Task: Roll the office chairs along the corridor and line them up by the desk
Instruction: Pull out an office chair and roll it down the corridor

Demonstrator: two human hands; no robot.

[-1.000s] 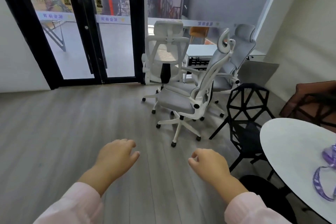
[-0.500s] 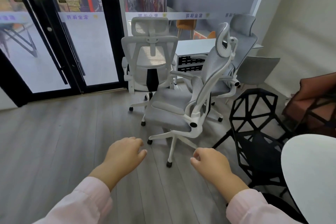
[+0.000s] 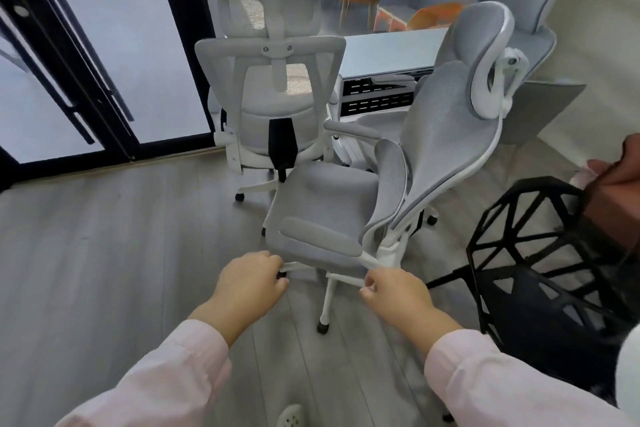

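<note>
Three grey-and-white office chairs stand by a white desk point(image 3: 381, 52). The nearest chair point(image 3: 332, 204) faces left, its mesh back leaning right. A second chair point(image 3: 273, 80) stands behind it with its back toward me. The third chair point(image 3: 519, 0) shows only its headrest and back at the far right. My left hand point(image 3: 251, 282) and my right hand point(image 3: 394, 291) hover in front of the nearest chair's armrest, fingers loosely curled, holding nothing.
A black wire-frame chair point(image 3: 540, 253) stands close on the right, with a brown seat point(image 3: 616, 204) behind it. Black-framed glass doors point(image 3: 104, 80) fill the left wall. Grey wood floor point(image 3: 104, 270) stretches left of the chairs.
I have moved closer to the chairs, so the nearest one now fills the middle of the view. Both hands have risen toward its armrest. The round white table has slipped out of view.
</note>
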